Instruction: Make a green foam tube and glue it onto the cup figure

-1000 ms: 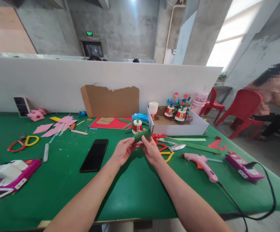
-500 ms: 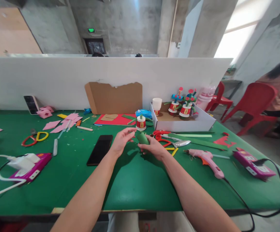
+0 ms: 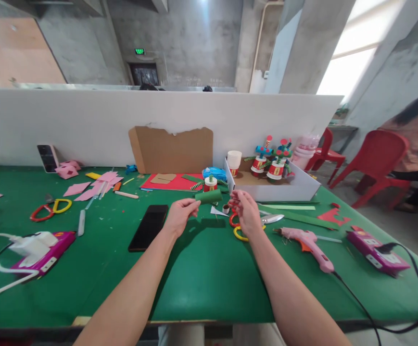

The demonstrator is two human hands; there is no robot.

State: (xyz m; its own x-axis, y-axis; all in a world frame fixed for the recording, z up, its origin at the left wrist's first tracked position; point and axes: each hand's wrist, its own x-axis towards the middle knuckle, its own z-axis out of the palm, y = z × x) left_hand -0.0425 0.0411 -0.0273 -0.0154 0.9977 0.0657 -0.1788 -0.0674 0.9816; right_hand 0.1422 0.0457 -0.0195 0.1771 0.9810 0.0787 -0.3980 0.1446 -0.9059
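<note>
A rolled green paper tube [image 3: 209, 196] lies level in the air, its left end pinched between the thumb and fingers of my left hand [image 3: 180, 215]. To the right of the tube, and apart from it, my right hand [image 3: 247, 211] is raised with loosely curled fingers, and nothing shows in them. Just behind the tube stands a small paper cup figure [image 3: 210, 183] with green spring arms. Under my right hand are scissors [image 3: 240, 234] with red and yellow handles, partly hidden. A small brown roll [image 3: 225, 208] rests on the table between my hands.
A black phone [image 3: 148, 228] lies left of my hands. At right are a pink glue gun [image 3: 311, 246] with its cord and a purple power strip [image 3: 377, 253]. A white box [image 3: 277, 193] holds finished cup figures. Pink paper scraps [image 3: 102, 184] lie at left.
The green tube has passed from my right hand to my left and turned level. My right hand has let go and moved right and slightly up. The small brown roll shows more fully.
</note>
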